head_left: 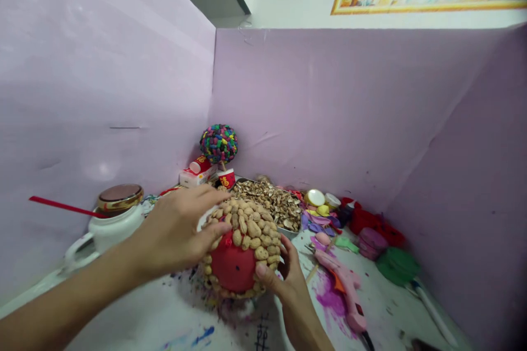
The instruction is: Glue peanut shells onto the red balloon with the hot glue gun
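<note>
Nearest the camera, the left hand (177, 230) and its forearm cut across the left side, partly hiding a white mug (117, 230). Its thumb and fingers lie against the upper left of a peanut-covered red ball (234, 266) above the paint-stained table (156, 318); whether they pinch a peanut, I cannot tell. The right hand (290, 290) grips the ball's right side, thumb in front. Behind, the ball partly blocks a tray of shells (284, 205); beyond stands a multicoloured ball (219, 143) above a red cup (226, 178). A pink glue gun (343, 288) lies near the right hand, with a green tub (397, 265) farther right.
</note>
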`<state>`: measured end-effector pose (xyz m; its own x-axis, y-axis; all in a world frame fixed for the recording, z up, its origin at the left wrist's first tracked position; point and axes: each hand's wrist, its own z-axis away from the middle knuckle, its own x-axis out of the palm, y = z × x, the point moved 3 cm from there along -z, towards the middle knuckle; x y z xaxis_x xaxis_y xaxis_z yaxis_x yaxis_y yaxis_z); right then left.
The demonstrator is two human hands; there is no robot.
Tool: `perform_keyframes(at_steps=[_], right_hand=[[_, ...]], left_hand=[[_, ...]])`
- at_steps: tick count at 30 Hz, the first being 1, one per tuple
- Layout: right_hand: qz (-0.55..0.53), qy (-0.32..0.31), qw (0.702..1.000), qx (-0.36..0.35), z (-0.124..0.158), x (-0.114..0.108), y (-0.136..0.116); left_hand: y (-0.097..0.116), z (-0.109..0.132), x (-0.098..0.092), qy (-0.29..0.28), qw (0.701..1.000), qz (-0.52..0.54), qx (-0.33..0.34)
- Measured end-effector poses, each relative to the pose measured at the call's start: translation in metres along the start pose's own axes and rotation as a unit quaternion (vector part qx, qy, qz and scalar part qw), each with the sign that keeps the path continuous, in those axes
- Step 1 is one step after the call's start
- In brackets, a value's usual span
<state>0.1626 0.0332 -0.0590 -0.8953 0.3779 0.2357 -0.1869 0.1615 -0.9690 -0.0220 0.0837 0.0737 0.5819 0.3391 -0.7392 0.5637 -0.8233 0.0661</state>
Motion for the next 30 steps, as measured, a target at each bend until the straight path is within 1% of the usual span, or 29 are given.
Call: perform_keyframes(at_steps=[3, 5, 6, 8, 9, 10, 12, 13, 15, 17, 18, 20, 25, 30], right_hand=[[-0.010, -0.019, 1.000, -0.014, -0.008, -0.008, -0.002], [-0.009, -0.032, 0.999, -0.013, -0.012, -0.011, -0.004], [-0.004, -0.036, 0.999, -0.011, -0.013, -0.012, -0.006], [0.025, -0.024, 0.999, -0.017, -0.014, -0.017, -0.013], [0.051, -0.010, 0.998, -0.031, -0.014, -0.020, -0.018], [0.084, 0.006, 0.995, -0.056, -0.013, -0.023, -0.025], [0.161, 0.026, 0.977, -0.137, -0.009, -0.027, -0.042], [0.201, 0.025, 0.961, -0.189, -0.006, -0.026, -0.051], [0.278, 0.011, 0.916, -0.289, 0.003, -0.021, -0.066], [0.332, -0.003, 0.872, -0.359, 0.010, -0.014, -0.073], [0.349, -0.005, 0.856, -0.380, 0.013, -0.010, -0.074], [0.369, -0.002, 0.837, -0.404, 0.016, -0.006, -0.072], [0.387, 0.002, 0.802, -0.456, 0.017, -0.003, -0.065], [0.397, 0.012, 0.785, -0.475, 0.017, 0.000, -0.063]], left_hand=[[-0.022, -0.005, 0.022, -0.101, 0.990, 0.096, 0.007], [-0.027, -0.003, 0.038, -0.143, 0.980, 0.136, 0.005], [-0.027, 0.000, 0.044, -0.152, 0.977, 0.151, 0.000], [-0.025, 0.008, 0.054, -0.147, 0.974, 0.171, -0.013], [-0.023, 0.012, 0.057, -0.140, 0.974, 0.179, -0.017], [-0.021, 0.015, 0.060, -0.131, 0.974, 0.184, -0.022], [-0.017, 0.022, 0.064, -0.107, 0.975, 0.190, -0.031], [-0.015, 0.024, 0.065, -0.093, 0.976, 0.193, -0.033], [-0.013, 0.028, 0.068, -0.066, 0.977, 0.201, -0.033], [-0.011, 0.029, 0.070, -0.047, 0.977, 0.205, -0.030], [-0.011, 0.029, 0.071, -0.041, 0.977, 0.205, -0.031], [-0.011, 0.029, 0.071, -0.035, 0.978, 0.201, -0.040], [-0.009, 0.031, 0.070, -0.033, 0.979, 0.195, -0.054], [-0.007, 0.032, 0.070, -0.030, 0.979, 0.190, -0.061]])
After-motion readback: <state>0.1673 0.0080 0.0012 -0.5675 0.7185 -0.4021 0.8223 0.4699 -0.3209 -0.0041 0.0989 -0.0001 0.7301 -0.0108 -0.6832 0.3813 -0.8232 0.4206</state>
